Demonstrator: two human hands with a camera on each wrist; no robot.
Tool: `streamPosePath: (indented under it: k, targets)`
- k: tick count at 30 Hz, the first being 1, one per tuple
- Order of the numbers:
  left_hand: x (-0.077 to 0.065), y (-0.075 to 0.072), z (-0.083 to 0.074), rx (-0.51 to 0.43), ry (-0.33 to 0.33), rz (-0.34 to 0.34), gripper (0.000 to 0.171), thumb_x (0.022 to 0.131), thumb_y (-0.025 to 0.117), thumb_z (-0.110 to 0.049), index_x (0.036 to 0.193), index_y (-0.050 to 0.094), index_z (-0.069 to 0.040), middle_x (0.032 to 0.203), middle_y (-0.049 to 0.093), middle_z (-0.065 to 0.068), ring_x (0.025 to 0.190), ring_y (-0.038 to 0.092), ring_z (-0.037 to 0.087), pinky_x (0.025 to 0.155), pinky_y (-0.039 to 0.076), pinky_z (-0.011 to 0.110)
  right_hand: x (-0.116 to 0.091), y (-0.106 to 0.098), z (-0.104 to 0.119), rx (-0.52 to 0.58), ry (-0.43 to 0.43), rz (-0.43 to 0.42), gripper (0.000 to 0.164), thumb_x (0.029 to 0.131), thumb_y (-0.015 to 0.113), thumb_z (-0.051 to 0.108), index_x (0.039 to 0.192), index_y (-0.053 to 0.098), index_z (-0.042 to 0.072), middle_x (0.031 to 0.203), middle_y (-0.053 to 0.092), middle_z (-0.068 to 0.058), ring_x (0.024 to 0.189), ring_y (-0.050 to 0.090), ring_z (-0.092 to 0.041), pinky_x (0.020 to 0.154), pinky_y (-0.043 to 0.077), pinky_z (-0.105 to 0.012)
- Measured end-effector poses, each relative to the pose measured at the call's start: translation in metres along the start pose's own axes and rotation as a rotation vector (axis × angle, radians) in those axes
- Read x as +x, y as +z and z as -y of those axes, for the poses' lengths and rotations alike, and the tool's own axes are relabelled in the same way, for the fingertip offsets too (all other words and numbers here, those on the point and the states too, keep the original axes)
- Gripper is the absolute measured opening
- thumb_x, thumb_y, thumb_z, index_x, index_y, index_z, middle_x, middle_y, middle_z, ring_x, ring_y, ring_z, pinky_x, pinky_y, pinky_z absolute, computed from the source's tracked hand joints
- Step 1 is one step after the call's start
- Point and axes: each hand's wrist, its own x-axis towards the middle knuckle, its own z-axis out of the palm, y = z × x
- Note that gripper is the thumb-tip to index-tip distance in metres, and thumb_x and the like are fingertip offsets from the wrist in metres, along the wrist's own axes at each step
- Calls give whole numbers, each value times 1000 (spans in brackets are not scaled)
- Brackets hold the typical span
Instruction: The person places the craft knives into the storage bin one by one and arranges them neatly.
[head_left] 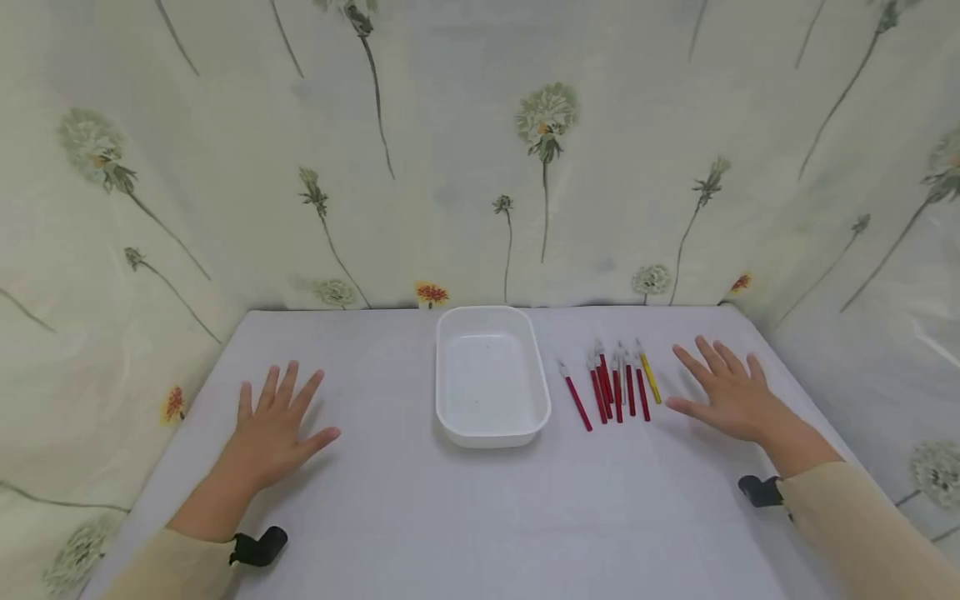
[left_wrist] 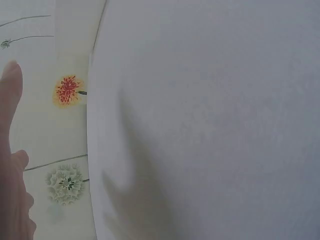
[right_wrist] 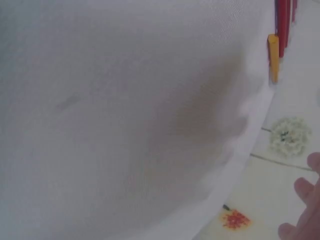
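My left hand (head_left: 272, 440) hovers over the left side of the table with fingers spread, holding nothing. On the other side my right hand (head_left: 733, 402) is likewise spread, just right of a group of slim pen-like sticks with clear tips. Several of these are red sticks (head_left: 577, 404); a yellow stick (head_left: 649, 379) lies at the group's right edge, nearest my right fingertips but apart from them. Between the hands stands a white plastic tray (head_left: 493, 439) with nothing in it. In the right wrist view the yellow stick's end (right_wrist: 273, 57) shows at the top right.
A pale cloth covers the table (head_left: 465, 533). Behind and at both sides hangs a flower-printed curtain (head_left: 450, 167). Dark wrist-camera mounts (head_left: 259, 547) stick out from both wrists.
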Motion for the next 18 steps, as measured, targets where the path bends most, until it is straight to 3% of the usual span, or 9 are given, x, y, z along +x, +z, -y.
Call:
streamPosePath:
  k: [18]
  targets:
    - [18,17,-23,-147,9,18,86,95,51,-63,159,26,-10,163,12,27,149,6,50,117,0,68,26,9,4,149,-5,59,81,99,50,58,156,26,6,155,19,-38,139,17,-60,106,15,-80]
